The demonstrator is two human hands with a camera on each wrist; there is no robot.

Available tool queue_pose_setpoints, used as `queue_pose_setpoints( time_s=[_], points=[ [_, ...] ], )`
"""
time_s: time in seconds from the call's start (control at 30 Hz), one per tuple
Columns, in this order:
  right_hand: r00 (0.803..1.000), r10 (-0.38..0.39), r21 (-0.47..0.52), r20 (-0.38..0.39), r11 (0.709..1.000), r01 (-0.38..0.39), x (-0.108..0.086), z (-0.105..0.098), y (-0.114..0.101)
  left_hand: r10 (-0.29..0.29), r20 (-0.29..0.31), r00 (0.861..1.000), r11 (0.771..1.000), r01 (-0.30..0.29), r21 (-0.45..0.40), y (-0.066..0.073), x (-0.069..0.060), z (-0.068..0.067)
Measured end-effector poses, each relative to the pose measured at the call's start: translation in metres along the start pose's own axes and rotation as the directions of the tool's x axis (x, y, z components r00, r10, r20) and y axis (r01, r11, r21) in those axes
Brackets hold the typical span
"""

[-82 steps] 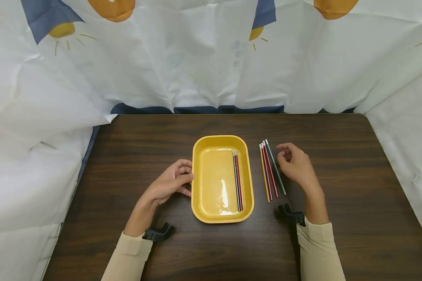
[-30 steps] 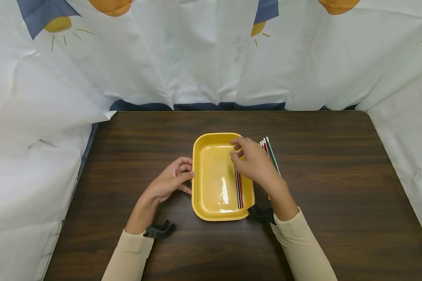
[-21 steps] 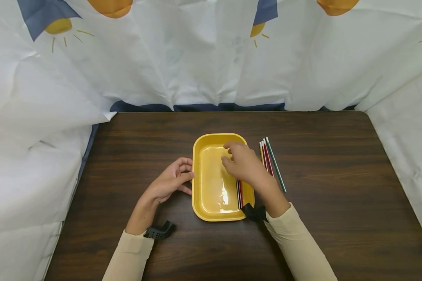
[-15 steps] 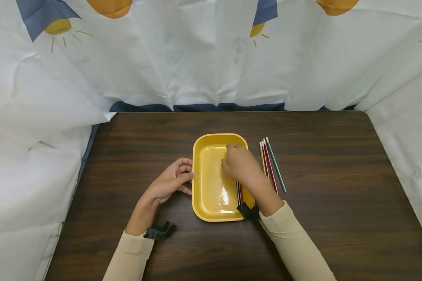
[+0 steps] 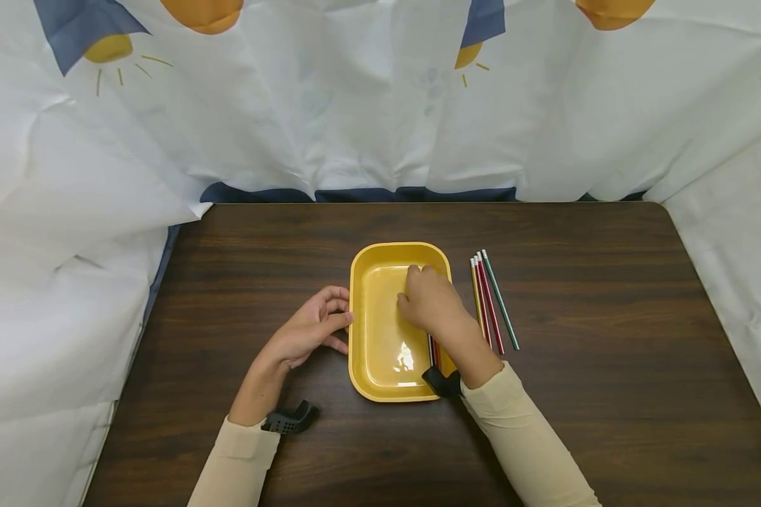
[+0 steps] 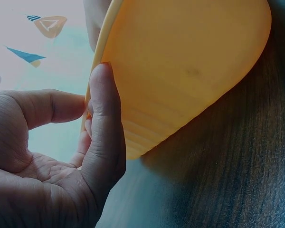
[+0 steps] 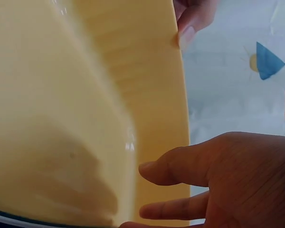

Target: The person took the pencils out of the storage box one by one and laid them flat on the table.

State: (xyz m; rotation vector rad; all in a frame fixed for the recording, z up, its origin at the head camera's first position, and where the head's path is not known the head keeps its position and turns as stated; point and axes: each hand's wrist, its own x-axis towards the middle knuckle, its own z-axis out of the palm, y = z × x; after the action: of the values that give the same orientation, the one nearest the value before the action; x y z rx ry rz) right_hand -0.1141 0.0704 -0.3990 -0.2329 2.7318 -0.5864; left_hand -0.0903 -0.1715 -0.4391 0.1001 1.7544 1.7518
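A yellow tray (image 5: 380, 331) stands on the dark wooden table. My left hand (image 5: 307, 327) holds its left wall, with the thumb at the rim and fingers outside, as the left wrist view shows. My right hand (image 5: 432, 303) is inside the tray at the right, over a black pencil (image 5: 430, 346) and a red pencil (image 5: 437, 358); it hides their upper parts. In the right wrist view the right thumb (image 7: 164, 167) and fingers are apart, with nothing seen between them; some fingertips lie outside that view.
Right of the tray lie a yellow pencil (image 5: 478, 296), two red pencils and a green pencil (image 5: 501, 299), white ends away from me. Bare table (image 5: 609, 317) extends farther right. A white patterned cloth (image 5: 368, 105) hangs behind the table.
My right hand has moved left from beside the green pencil to inside the tray and lowered, its fingers pointing down. The left hand stays at the tray's left wall. The pencils outside have not moved.
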Motion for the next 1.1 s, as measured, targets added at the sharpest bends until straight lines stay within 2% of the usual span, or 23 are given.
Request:
queue_pose_setpoints(
  time_s=[0.3,0.47,0.63,0.9,1.1],
  points=[
    [1.0,-0.015,0.007,-0.009,1.0,0.015,0.002,0.004,0.001,0.004,0.003,1.0,1.0,-0.004,0.002,0.0,0.0,0.001],
    [1.0,0.006,-0.006,-0.008,1.0,-0.006,0.005,0.006,0.002,-0.001,0.002,1.0,1.0,0.001,0.001,0.001,-0.001,0.001],
    [0.999,-0.012,-0.028,0.034,1.0,0.013,0.008,0.007,0.002,-0.001,0.005,1.0,1.0,0.001,-0.003,0.001,-0.001,0.001],
    [0.993,-0.059,-0.004,0.105,0.998,0.059,0.01,0.009,0.002,0.019,0.011,1.0,1.0,-0.019,0.004,0.003,-0.001,0.0],
    [0.986,-0.106,0.022,0.13,0.994,0.104,0.009,0.012,0.003,0.008,0.006,1.0,1.0,-0.008,0.004,-0.001,0.0,0.0]
  ],
)
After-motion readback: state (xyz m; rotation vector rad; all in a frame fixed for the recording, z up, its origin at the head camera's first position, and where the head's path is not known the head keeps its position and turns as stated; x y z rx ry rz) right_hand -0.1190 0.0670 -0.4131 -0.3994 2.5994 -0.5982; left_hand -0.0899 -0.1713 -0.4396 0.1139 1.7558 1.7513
